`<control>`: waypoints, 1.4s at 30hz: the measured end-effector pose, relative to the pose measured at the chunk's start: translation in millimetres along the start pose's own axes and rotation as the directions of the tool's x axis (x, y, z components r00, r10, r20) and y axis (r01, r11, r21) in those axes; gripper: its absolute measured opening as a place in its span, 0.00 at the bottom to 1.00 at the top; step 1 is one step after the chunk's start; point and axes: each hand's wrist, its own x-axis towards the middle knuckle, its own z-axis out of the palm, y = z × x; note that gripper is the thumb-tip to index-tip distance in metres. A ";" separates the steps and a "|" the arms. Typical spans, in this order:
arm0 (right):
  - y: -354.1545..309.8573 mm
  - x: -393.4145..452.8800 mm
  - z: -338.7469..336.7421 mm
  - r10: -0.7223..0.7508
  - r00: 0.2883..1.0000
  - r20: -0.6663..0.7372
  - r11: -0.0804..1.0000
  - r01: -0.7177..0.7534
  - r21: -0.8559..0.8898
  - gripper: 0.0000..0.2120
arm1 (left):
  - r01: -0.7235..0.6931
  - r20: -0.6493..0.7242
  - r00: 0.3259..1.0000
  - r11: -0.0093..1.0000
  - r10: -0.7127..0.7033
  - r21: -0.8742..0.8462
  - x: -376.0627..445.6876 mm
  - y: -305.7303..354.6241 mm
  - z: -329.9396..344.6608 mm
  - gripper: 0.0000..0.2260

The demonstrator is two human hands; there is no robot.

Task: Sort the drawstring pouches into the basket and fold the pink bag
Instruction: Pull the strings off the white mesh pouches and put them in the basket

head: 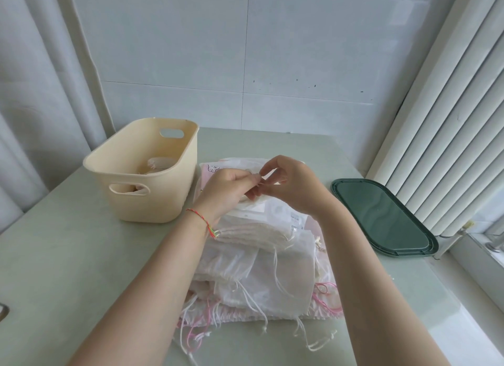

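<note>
Both the left hand and right hand pinch a small pouch above the pile, apparently mid-sorting; next it likely goes to the basket at ten o'clock.

White drawstring pouches heaped on pink bag, beside cream basket

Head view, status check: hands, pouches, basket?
Left hand and right hand both pinch a small translucent pouch above the white drawstring pouch pile. Cream plastic basket holds some already. Nothing blocking.
</note>
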 end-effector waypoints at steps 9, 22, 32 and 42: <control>-0.5 0.5 -7.0 -0.021 0.990 -0.143 0.996 0.008 -0.092 0.13 | 0.006 -0.111 0.994 0.999 -0.010 -0.040 2.1 -5.7 -2.1 0.09; -4.9 -3.6 4.3 0.084 0.980 0.183 0.986 -0.055 -0.158 0.07 | -0.005 0.016 1.000 0.995 0.003 0.103 0.2 -2.4 0.1 0.10; -4.6 -0.6 5.9 0.225 0.974 0.019 0.950 -0.224 0.219 0.11 | 0.004 -0.037 0.999 1.000 -0.005 -0.018 -0.4 0.8 2.2 0.10; -7.1 -2.7 3.5 0.236 0.967 0.091 0.959 -0.247 0.139 0.03 | 0.069 -0.089 0.992 0.983 -0.085 -0.172 -1.0 -0.2 -2.5 0.07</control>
